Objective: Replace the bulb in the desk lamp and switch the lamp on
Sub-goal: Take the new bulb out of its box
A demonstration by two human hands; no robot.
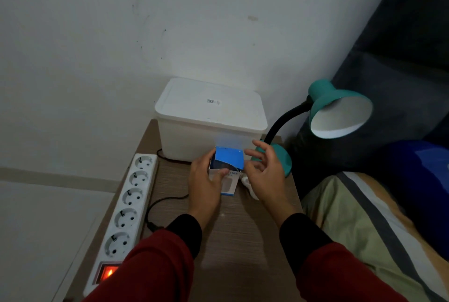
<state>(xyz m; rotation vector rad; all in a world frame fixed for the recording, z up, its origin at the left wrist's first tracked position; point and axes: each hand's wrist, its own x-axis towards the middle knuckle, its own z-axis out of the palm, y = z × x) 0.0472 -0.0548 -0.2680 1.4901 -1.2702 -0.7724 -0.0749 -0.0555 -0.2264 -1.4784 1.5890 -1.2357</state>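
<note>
Head view: two hands at one blue bulb box (pixel 227 170) mid-surface; left hand (pixel 205 187) grips it, right hand (pixel 263 172) hovers half-open beside. One teal lamp (pixel 337 109) far right, one five-socket power strip (pixel 126 211) left.

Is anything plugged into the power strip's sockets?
No. All five sockets on the power strip show bare, though its red switch glows.

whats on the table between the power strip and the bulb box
In the head view, the left hand gripping the bulb box, and a black cable looping over the wooden table beside the power strip.
</note>
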